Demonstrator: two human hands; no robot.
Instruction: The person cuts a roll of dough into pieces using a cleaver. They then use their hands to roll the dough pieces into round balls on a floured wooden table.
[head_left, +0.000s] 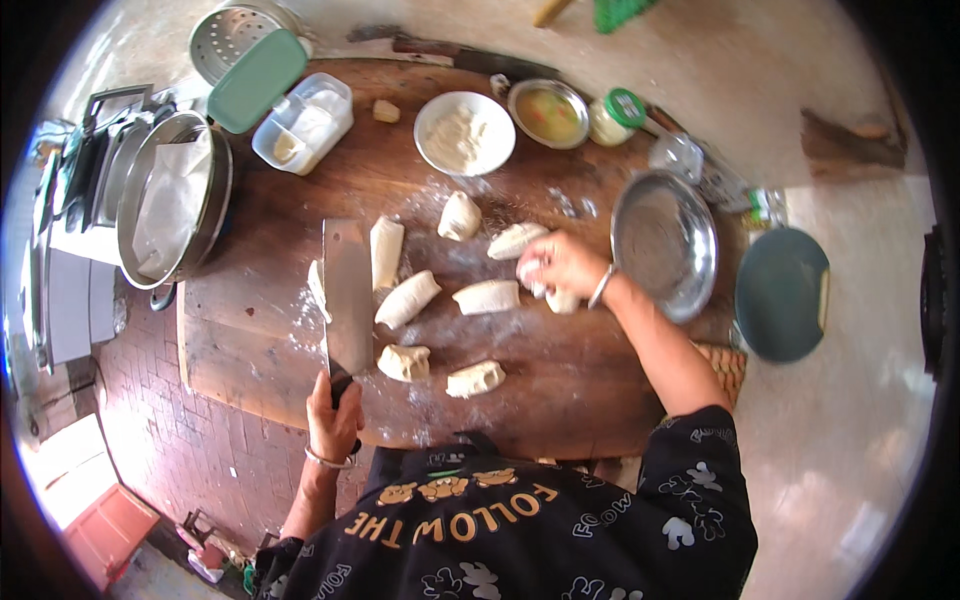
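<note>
My left hand (335, 412) grips the black handle of a cleaver (349, 292), whose broad blade points away from me over the wooden table (255, 337). A dough piece (317, 289) shows partly behind the blade's left edge. My right hand (559, 264) hovers among the dough with curled fingers, whitened at the tips; whether they pinch something is unclear. Under it lies a partly hidden dough piece (562, 301). Another dough piece (517, 240) sits just beyond the fingers, and a cut dough log (486, 298) to their left. Several more pieces lie scattered on the floured wood.
Along the far edge stand a divided plastic box (304, 154), a white bowl of flour (450, 142), a metal bowl of liquid (547, 112) and a green-lidded jar (619, 116). A large steel basin (660, 247) is at right, a lined steamer pan (169, 202) at left.
</note>
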